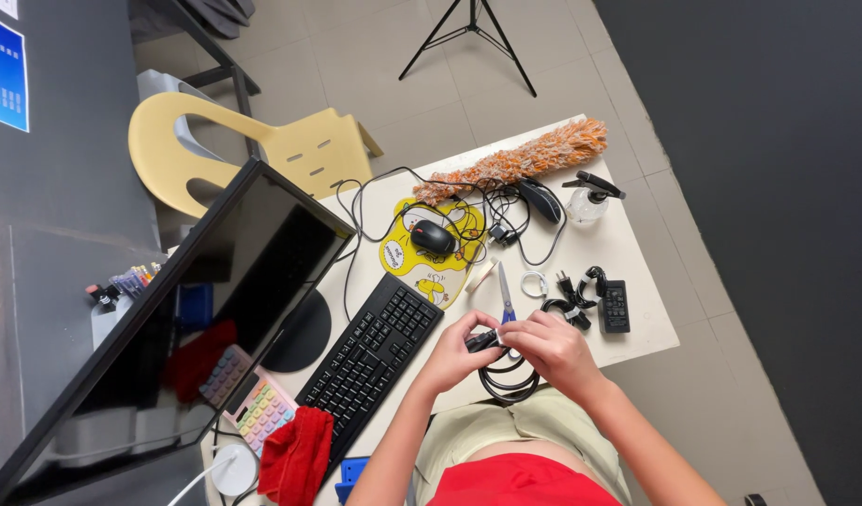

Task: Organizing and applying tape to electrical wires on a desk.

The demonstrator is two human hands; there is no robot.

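Observation:
My left hand (454,354) and my right hand (553,349) meet at the table's near edge, both closed on a coiled black cable (506,382). Its loops hang below my fingers, over my lap. Blue-handled scissors (505,298) lie just beyond my hands. A black keyboard (373,356) sits to the left of my left hand. To the right of the scissors lies a black power adapter (615,305) with its bundled cord, and a small white cable coil (533,282).
A black monitor (197,309) stands at left. On the white table (637,253): black mouse (432,236) on a yellow pad, second mouse (542,199), orange duster (520,159), spray bottle (590,199), pastel calculator (260,410), red cloth (296,454). Yellow chair (253,141) and tripod (468,37) beyond.

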